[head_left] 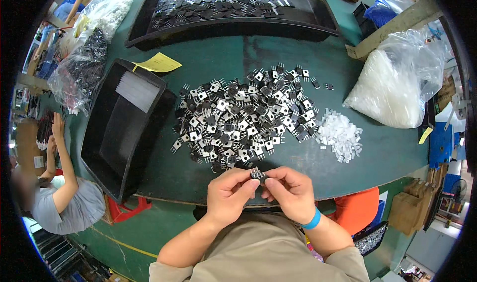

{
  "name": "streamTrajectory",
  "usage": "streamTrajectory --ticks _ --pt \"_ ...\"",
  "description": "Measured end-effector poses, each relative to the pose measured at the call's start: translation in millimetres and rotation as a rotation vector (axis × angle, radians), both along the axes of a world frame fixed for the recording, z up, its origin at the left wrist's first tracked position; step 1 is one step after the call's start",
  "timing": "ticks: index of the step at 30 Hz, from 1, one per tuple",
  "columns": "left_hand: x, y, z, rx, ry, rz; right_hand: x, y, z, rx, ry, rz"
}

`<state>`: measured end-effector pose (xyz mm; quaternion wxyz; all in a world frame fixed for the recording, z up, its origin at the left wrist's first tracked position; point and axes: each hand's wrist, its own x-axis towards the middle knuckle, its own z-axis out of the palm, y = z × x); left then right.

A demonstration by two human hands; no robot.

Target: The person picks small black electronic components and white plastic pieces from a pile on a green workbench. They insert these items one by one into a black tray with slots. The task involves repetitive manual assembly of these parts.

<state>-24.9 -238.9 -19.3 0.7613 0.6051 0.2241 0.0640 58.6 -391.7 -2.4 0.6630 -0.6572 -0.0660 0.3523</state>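
Observation:
At the table's near edge, my left hand [231, 192] and my right hand [290, 192] meet, fingertips pinched together around a few black transistors [256, 174] with metal legs. The fingers partly cover these parts, so how many each hand grips is hard to see. Just beyond lies a wide loose heap of transistors [233, 118], some black side up, others showing a silver plate with a hole. Beside the heap on the right is a small pile of translucent white pieces [340, 135]. A blue band circles my right wrist.
A black bin [112, 133] with white strips [137, 92] and a yellow slip [159, 62] stands left. At the back sits a large black tray [233, 30] of transistors. Plastic bags [397, 78] flank the green table [208, 53]. A co-worker [69, 197] sits at left.

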Motion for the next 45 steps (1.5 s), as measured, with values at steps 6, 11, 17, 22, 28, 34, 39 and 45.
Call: streamTrajectory --ticks 6,11,17,22,28,34,39,45 --pt "0 -1 -7 0.086 -0.118 0.000 -3 0 -2 -0.068 -0.281 0.034" --pt "-4 4 -11 0.096 -0.127 -0.041 1 2 8 -0.136 -0.587 0.123" --pt "-2 13 -5 0.225 -0.130 -0.054 7 7 5 -0.105 -0.700 0.141" --pt "-6 16 -6 0.079 -0.076 0.037 39 19 -5 -0.477 -1.027 0.105" --pt "-5 13 -8 -0.001 -0.071 0.016 46 17 -19 -0.523 -1.038 0.163" --pt "-2 9 -8 -0.047 -0.032 0.020 49 19 -10 -0.558 -1.016 0.207" --pt "0 8 -11 -0.084 0.061 0.014 52 19 -7 -0.621 -1.010 0.275" --pt "3 7 -6 -0.178 0.119 0.032 53 12 -8 -0.531 -0.910 0.272"
